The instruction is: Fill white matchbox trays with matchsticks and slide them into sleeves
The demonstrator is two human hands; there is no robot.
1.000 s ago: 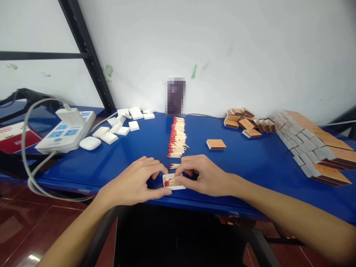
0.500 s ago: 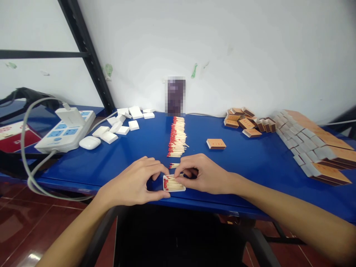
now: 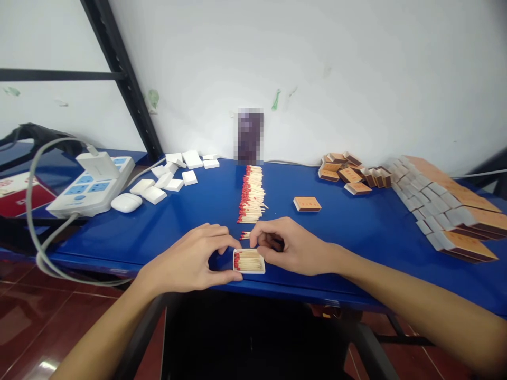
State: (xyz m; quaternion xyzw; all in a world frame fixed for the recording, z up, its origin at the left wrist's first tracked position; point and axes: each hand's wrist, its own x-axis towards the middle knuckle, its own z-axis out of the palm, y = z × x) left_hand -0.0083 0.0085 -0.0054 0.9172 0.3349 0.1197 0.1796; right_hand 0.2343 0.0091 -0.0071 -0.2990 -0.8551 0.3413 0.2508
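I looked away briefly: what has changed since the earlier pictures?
The right hand let go of the matches and drew back slightly rightward; they now lie along the white tray. The left hand still holds the tray's left end. The match row and lone orange matchbox stayed put.

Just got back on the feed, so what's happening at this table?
A person's left hand holds a white matchbox tray by its left end, near the front edge of the blue table. Matches lie inside, red heads to the left. The right hand is curled at the tray's back right corner; whether it grips anything is unclear. Behind lies a longer row of loose matches, with orange matchboxes stacked at far right.
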